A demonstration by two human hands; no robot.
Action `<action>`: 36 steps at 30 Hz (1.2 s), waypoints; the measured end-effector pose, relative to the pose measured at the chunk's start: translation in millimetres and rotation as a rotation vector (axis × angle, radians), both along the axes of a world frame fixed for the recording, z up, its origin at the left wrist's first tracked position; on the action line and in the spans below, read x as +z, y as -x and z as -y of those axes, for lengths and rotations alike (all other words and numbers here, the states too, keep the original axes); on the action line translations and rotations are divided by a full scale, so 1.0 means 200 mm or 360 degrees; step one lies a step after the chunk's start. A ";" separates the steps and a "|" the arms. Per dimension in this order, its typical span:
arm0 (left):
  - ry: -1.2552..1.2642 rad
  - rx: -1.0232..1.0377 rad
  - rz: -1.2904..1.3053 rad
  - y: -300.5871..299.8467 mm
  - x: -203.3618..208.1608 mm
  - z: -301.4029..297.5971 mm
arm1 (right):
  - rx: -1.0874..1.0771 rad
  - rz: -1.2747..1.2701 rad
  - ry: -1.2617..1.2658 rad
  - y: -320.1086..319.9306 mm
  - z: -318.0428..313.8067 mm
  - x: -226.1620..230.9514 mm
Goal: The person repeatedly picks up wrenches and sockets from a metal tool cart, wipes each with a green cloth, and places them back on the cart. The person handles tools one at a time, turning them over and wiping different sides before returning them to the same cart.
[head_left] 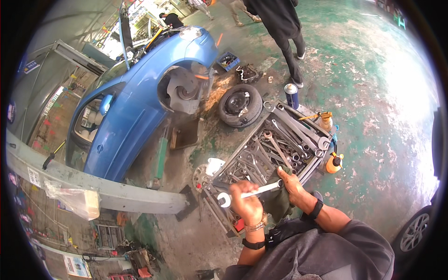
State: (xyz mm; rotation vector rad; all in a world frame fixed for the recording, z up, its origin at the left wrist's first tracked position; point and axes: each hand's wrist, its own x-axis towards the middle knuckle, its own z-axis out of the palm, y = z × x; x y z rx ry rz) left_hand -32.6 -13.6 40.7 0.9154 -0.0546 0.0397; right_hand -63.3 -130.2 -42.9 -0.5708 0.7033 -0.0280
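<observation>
A large combination wrench [264, 188] lies slantwise across my front, over the near edge of a tool trolley. My left hand [247, 205] is closed round its shank near the open-jaw end, which sticks out to the left. At the other end, my right hand [290, 185] grips a dark green cloth [278, 204] against the wrench, thumb pointing up. The cloth hangs down between my hands and hides part of that grip. Beyond them, the trolley tray [227, 164] is filled with many loose wrenches [275, 145] and sockets, the largest wrenches along its right side.
A blue car [140, 114] with a bare wheel hub stands at left. Nearby lie a loose wheel [240, 106] and a blue crate [227, 61]. A grey lift post [135, 198] crosses the left. Spray bottles [334, 163] stand right of the trolley. A person [280, 25] stands beyond.
</observation>
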 end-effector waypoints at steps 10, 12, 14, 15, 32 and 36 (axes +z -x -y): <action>-0.1341 -0.0463 0.0327 0.04 -0.15 0.01 | 0.0249 0.0308 0.1066 0.01 -0.01 0.04; -0.1378 -0.0508 0.0006 0.01 -0.12 -0.04 | 0.0224 0.0511 0.1400 0.03 0.01 0.02; -0.0670 -0.0560 -0.0102 -0.01 -0.10 -0.07 | 0.0092 0.0228 0.0945 0.04 0.07 0.01; -0.0610 -0.0585 -0.0189 -0.01 -0.09 -0.10 | -0.0086 0.0103 0.0769 0.03 0.11 0.02; -0.1242 -0.1184 -0.0232 0.16 -0.14 -0.12 | 0.0070 0.0452 0.0871 -0.15 0.09 0.32; -0.0782 -0.1017 -0.0600 0.19 -0.13 -0.12 | -0.0231 0.0648 0.0501 -0.21 0.21 0.27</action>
